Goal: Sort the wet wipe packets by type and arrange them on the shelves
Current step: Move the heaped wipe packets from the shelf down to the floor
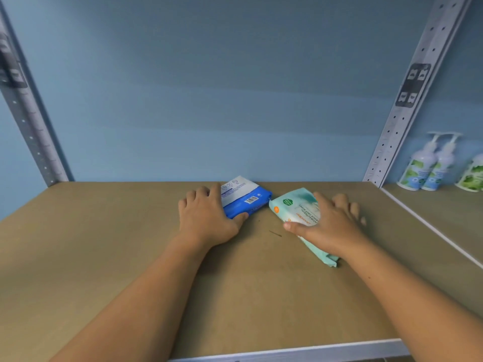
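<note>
Wooden shelf [130, 257] carries both packets near its back wall. The left hand [206, 218] grips the blue wipe packet [245, 198], thumb on its front edge. The right hand [329, 226] clasps the mint-green wipe packet [295, 207] just beside it. Step in hand is likely placement by type; the next move calls for separating the two types.

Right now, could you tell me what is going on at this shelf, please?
A person's left hand holds a blue-and-white wet wipe packet on the brown wooden shelf. The right hand holds a pale green packet beside it. White pump bottles stand on the neighbouring shelf.
</note>
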`<state>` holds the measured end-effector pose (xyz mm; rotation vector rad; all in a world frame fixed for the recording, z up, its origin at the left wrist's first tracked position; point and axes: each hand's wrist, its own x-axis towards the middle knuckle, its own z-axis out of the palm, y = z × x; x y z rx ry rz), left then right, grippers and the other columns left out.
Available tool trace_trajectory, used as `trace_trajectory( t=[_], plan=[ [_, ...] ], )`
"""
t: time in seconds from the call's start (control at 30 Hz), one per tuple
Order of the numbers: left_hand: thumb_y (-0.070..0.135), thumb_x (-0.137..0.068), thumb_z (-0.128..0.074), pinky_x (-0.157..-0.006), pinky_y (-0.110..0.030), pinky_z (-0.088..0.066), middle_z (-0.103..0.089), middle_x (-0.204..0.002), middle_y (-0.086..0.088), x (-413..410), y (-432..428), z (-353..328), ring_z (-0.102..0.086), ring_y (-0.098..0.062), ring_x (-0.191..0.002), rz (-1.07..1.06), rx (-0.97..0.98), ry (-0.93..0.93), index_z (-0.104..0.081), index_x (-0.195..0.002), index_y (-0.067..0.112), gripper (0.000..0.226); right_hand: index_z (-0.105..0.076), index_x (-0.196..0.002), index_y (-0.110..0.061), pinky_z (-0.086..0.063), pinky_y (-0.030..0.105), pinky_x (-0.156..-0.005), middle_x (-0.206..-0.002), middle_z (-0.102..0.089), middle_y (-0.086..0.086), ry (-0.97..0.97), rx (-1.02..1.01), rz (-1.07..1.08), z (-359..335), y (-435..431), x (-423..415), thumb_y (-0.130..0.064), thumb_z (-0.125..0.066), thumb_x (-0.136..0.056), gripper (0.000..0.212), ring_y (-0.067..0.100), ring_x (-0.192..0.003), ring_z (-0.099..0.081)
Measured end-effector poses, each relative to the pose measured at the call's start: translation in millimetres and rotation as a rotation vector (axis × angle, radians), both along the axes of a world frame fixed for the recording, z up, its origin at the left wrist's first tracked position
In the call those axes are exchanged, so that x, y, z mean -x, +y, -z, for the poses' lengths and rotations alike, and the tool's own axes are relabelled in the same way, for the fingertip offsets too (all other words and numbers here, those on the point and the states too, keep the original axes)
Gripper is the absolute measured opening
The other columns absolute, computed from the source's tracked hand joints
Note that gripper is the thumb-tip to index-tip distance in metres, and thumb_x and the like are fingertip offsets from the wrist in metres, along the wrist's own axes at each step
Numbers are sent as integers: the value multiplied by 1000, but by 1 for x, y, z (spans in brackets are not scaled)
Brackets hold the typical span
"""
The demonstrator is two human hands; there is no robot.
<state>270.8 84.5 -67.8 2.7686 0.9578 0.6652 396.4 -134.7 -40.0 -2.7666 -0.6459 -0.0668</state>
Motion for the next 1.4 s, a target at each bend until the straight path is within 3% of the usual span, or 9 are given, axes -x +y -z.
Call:
trace_trajectory(
  t=[0.1,0.27,0.43,0.57,0.8,1.0,1.1,1.23,1.4],
  plan=[
    [86,-68,-51,-97,-40,-33,-50,-127,-3,6,-3,-3,-46,-28,-119,-47,26,81,-43,-134,23,91,-22,-153,-31,-30,45,-103,-137,-37,4,38,86,50,-1,0,3,-89,-56,-60,114,29,-132,-33],
    [83,-64,-54,-95,-38,-33,-49,-123,-3,27,-17,-13,-45,-27,-117,-74,56,154,-49,-124,20,87,-39,-138,-30,-32,43,-97,-128,-44,4,53,126,68,-7,-6,30,-80,-56,-64,91,26,-129,-39],
    [82,-61,-54,-92,-38,-34,-49,-116,-1,78,-41,-26,-46,-27,-113,-44,80,169,-52,-116,20,83,-26,-150,-41,-36,47,-103,-140,-46,2,38,70,12,-22,-32,81,-78,-63,-57,107,30,-132,-40],
    [84,-64,-53,-90,-40,-38,-52,-109,-1,145,-71,-26,-49,-27,-108,-16,112,90,-56,-109,21,78,-33,-144,-44,-38,48,-103,-132,-51,2,-2,-1,-45,-31,-58,141,-77,-66,-57,99,31,-127,-43],
    [85,-58,-47,-89,-42,-47,-52,-101,1,279,-133,-21,-52,-25,-101,26,225,-78,-60,-106,22,80,-43,-139,-43,-46,48,-100,-134,-56,-6,189,-258,-93,-30,-126,255,-75,-68,-47,101,25,-123,-51],
    [77,-67,-60,-84,-37,-46,-50,-101,5,365,-177,48,-48,-19,-98,22,366,-109,-55,-112,25,69,-43,-139,-42,-47,45,-94,-130,-54,-5,345,-221,-68,29,-169,315,-71,-71,-53,95,23,-119,-51],
    [80,-67,-59,-83,-40,-48,-48,-96,7,389,-196,99,-47,-18,-94,-38,436,-32,-53,-104,28,64,-40,-142,-41,-50,42,-89,-133,-57,-5,396,-77,-21,68,-178,326,-69,-73,-57,95,25,-116,-55],
    [85,-64,-48,-88,-42,-48,-50,-109,2,401,-209,160,-51,-24,-106,-98,492,209,-53,-119,23,83,-39,-147,-33,-43,32,-78,-138,-54,1,515,64,37,118,-180,325,-59,-79,-66,94,25,-117,-54],
    [84,-71,-44,-96,-40,-41,-47,-125,0,390,-222,203,-46,-24,-118,-76,453,423,-44,-136,22,89,-42,-143,-36,-52,37,-88,-134,-56,2,581,224,82,175,-180,323,-75,-67,-58,97,28,-115,-58]
  ],
)
